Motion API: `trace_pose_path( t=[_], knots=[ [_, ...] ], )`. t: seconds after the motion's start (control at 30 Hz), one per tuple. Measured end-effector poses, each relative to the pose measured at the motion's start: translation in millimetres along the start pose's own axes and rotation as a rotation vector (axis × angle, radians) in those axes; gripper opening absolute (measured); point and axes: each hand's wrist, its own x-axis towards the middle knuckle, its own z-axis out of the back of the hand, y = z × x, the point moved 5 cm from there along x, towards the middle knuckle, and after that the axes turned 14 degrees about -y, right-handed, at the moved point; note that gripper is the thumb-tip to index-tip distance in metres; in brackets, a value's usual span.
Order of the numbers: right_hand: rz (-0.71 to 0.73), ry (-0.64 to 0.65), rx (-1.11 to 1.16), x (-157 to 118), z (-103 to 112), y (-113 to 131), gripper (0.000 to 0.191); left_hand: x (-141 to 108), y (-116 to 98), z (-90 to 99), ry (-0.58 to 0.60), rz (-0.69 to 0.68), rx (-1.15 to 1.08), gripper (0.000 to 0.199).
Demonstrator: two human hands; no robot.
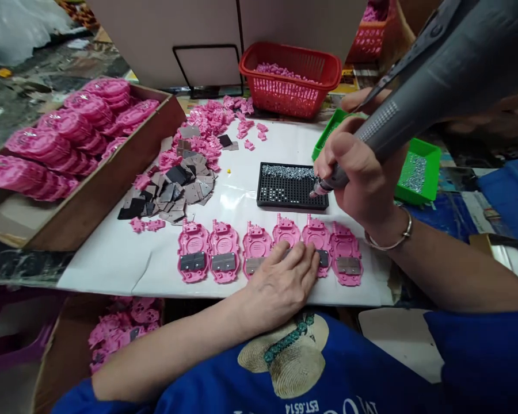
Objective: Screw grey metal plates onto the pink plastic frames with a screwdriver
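Several pink plastic shells (224,251) with grey metal plates lie in a row near the front edge of the white sheet (112,259). My left hand (280,282) rests flat on the shells toward the right of the row, fingers spread. My right hand (362,172) grips a grey electric screwdriver (414,98), its tip lowered onto the right end of a black screw tray (291,185) that holds small silver screws.
A cardboard box of stacked pink parts (69,138) stands at the left. Loose grey plates (172,192) and pink pieces (211,123) lie mid-table. A red basket (291,77) sits at the back, a green tray of screws (416,172) at the right. Another box of pink parts (121,328) is below.
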Motion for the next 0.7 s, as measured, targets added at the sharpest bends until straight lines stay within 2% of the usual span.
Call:
trace_pose_path(
  t=[0.23,0.5,0.7],
  knots=[
    [-0.083,0.058,-0.11,-8,-6,-22,0.025,0,-2,0.4,-0.021,-0.01,-0.018,0.038],
    [-0.069,0.077,-0.107,-9,-2,-25,0.024,1,0,1.4,-0.023,-0.002,-0.03,0.037],
    [-0.092,0.036,-0.135,-13,-1,-28,0.028,2,0,2.9,0.002,-0.007,-0.017,0.038]
  ],
)
